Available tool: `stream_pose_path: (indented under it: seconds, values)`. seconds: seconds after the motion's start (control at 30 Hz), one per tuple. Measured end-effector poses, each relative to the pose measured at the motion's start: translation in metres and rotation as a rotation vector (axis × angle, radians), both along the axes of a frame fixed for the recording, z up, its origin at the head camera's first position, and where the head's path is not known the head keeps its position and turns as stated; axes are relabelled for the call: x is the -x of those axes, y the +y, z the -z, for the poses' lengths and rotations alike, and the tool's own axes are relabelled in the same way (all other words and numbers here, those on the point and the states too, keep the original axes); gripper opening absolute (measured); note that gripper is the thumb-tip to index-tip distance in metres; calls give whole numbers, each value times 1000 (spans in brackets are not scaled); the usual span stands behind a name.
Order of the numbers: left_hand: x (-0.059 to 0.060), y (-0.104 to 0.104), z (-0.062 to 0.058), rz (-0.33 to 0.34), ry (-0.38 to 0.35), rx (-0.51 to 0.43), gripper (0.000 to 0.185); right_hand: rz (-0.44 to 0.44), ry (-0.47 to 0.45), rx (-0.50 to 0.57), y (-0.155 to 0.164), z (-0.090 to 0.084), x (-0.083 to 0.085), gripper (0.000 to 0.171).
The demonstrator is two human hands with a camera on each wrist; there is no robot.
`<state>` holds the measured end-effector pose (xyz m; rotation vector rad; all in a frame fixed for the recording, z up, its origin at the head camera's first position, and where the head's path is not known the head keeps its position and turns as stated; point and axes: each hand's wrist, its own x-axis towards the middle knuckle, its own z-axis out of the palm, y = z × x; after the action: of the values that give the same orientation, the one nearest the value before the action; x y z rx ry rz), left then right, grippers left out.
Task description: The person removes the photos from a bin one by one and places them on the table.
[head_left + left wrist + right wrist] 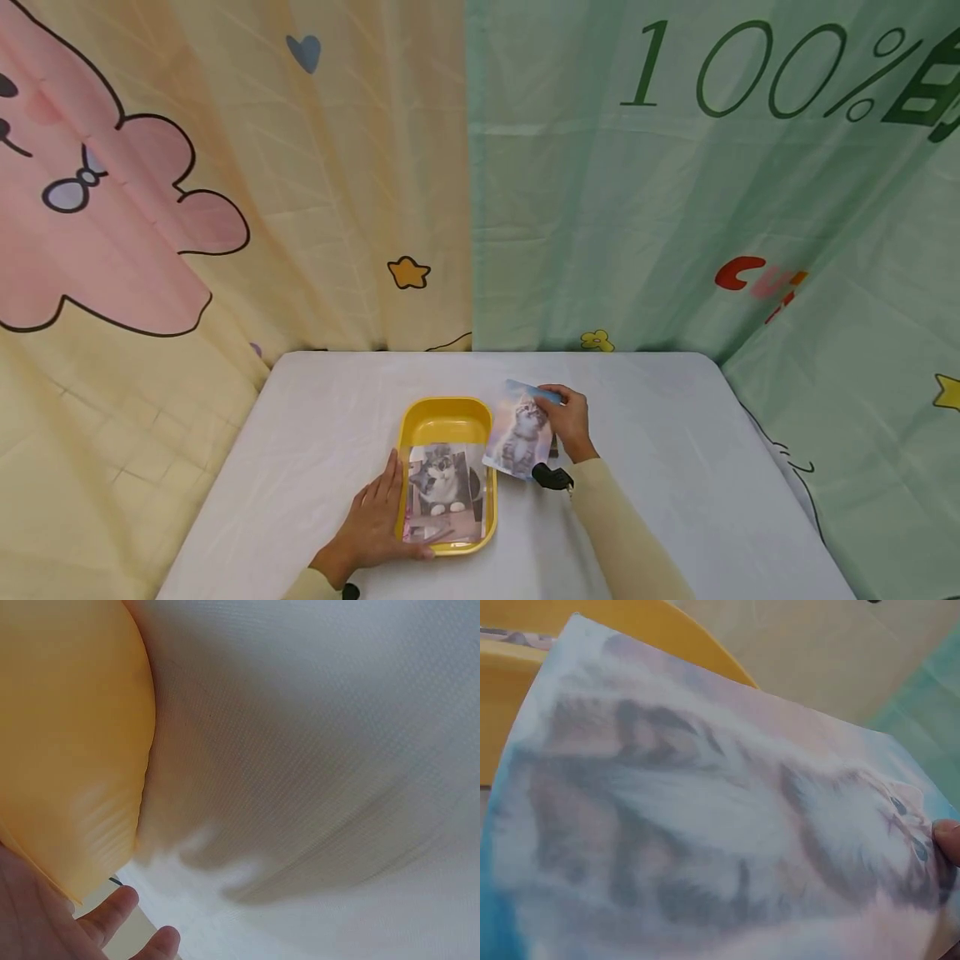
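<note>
A yellow tray (447,406) lies on the white table, its long side pointing away from me. Inside it, toward the near end, is a photo of a grey-and-white cat (441,487). My left hand (372,521) rests against the tray's left side, fingers extended along the rim and thumb at the near edge. In the left wrist view, fingertips (112,911) show beside the yellow outer wall. My right hand (570,417) pinches the upper right of a kitten picture card (519,433) with a blue and pink background. That card is tilted, beside the tray's right rim.
The white-covered table (660,500) stretches out on both sides of the tray. Behind it hang a yellow curtain (352,167) and a green curtain (555,183). Black wrist straps show at both sleeves.
</note>
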<state>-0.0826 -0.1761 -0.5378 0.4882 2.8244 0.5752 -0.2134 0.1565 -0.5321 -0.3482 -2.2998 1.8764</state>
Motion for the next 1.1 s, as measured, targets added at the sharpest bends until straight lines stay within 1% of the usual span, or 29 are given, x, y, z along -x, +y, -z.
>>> stream_pose_path:
  seconds: [0.23, 0.37, 0.5, 0.6, 0.83, 1.0, 1.1]
  values:
    - [0, -1, -1, -8, -17, -1, 143, 20, -25, 48, 37, -2, 9, 27]
    - [-2, -1, -2, -7, -18, -13, 142, 28, -29, 45, 58, -1, 13, 26]
    - [-2, -1, 0, -14, -27, -1, 144, 31, -30, 0, 78, 5, 16, 27]
    - [-2, -1, 0, -19, -33, 13, 145, 33, -46, -33, 90, 8, 17, 28]
    - [-2, 0, 0, -9, -23, -4, 144, 14, -93, -130, 108, 7, 20, 28]
    - [0, -1, -1, -4, -11, -2, 144, -9, -130, -135, 114, 9, 23, 28]
    - [0, -1, 0, -4, -13, -2, 144, -6, -148, -144, 116, 10, 23, 27]
